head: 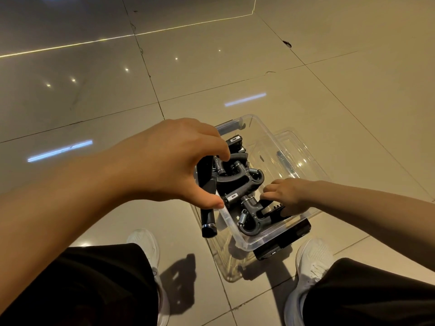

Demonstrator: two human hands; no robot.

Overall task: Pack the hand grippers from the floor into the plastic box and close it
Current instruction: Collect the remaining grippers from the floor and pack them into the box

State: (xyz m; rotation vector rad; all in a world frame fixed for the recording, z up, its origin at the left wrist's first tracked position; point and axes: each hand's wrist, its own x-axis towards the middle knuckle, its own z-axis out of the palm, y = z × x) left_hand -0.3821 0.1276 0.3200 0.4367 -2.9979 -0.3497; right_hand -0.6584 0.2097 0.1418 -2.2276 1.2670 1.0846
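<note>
The left hand (169, 161), at the centre of the frame, is curled around a black hand gripper (207, 198) whose handle hangs down outside the left wall of the clear plastic box (249, 243). The right hand (286, 196), lower right of centre, reaches into the box with fingers bent onto another gripper (249, 217); whether it grasps it cannot be told. More grippers (240, 175) lie piled inside, and the box sits on the tiled floor (235, 74) between two white shoes (313, 257).

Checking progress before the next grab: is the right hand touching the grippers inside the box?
Touching. The head view shows the right hand inside the plastic box, its fingers resting on a black hand gripper.
</note>
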